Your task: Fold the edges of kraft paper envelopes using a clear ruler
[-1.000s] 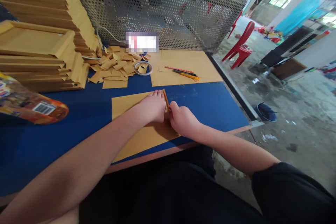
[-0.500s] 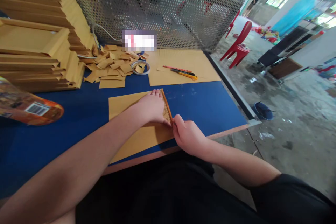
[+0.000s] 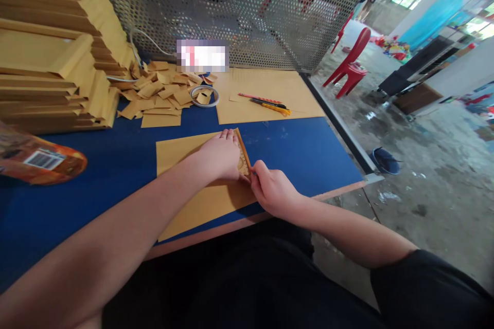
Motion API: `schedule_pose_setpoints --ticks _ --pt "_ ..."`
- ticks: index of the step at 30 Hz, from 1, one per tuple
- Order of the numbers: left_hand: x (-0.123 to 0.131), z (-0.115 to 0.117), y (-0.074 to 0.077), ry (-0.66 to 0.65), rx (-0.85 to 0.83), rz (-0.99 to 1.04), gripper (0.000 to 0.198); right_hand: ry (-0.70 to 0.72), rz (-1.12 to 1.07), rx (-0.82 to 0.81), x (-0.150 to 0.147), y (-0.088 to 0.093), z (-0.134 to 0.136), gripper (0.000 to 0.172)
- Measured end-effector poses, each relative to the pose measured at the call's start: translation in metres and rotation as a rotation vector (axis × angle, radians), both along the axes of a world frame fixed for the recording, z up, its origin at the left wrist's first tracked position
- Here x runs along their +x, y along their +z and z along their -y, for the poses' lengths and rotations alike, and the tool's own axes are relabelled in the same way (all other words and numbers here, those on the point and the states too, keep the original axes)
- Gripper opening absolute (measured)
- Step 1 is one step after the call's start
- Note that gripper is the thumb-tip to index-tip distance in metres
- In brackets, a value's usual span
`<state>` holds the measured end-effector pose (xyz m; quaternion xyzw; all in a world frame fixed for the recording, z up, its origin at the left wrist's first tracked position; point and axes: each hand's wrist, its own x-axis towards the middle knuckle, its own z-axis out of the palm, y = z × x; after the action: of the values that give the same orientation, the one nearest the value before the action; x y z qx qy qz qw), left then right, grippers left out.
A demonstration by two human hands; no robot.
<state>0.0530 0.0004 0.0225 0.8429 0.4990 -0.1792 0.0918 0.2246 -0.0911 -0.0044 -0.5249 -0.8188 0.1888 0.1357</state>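
A sheet of brown paper (image 3: 181, 149) lies on the blue table (image 3: 116, 164) in front of me. My left hand (image 3: 219, 157) lies flat on it with fingers stretched out, pressing a wooden ruler (image 3: 243, 157) along the sheet's right edge. My right hand (image 3: 272, 190) is closed in a pinch at the ruler's near end; what it holds is too small to make out.
A tall stack of brown envelopes (image 3: 50, 61) stands at the left, with a heap of paper scraps (image 3: 162, 92) and a tape roll (image 3: 204, 96) behind. Utility knives (image 3: 270, 105) lie on another brown sheet (image 3: 266, 97). An orange packet (image 3: 38, 157), mesh screen (image 3: 231, 5) and red chair (image 3: 349, 61) surround.
My right hand has slid down along the ruler's edge toward me, from beside the left hand to the ruler's near end. The left hand has stayed pressed on the ruler.
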Motion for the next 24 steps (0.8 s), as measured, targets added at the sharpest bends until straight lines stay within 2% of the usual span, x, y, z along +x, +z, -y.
schedule_pose_setpoints --ticks 4,7,9,13,15,21,24 --pt "-0.002 0.000 -0.003 0.006 0.000 0.027 0.121 0.000 0.007 0.025 -0.006 0.000 -0.020 0.014" --pt "-0.002 0.000 -0.006 0.005 0.004 0.056 0.119 -0.009 0.033 0.043 -0.009 -0.002 -0.035 0.017" --pt "-0.002 0.000 -0.006 -0.001 0.000 0.058 0.126 -0.008 0.045 0.056 -0.011 -0.003 -0.047 0.017" --pt "-0.003 0.001 0.000 -0.007 -0.018 0.064 0.154 -0.013 0.006 0.080 -0.017 -0.006 -0.075 0.019" --pt "-0.003 0.002 0.004 -0.009 -0.028 0.063 0.157 -0.033 -0.025 0.093 -0.021 -0.008 -0.090 0.020" --pt "-0.005 0.004 0.011 -0.074 -0.021 0.080 0.126 -0.068 0.036 0.102 -0.034 -0.008 -0.122 0.018" --pt "-0.005 0.006 0.014 -0.081 -0.004 0.062 0.122 -0.070 0.053 0.109 -0.038 -0.006 -0.131 0.019"
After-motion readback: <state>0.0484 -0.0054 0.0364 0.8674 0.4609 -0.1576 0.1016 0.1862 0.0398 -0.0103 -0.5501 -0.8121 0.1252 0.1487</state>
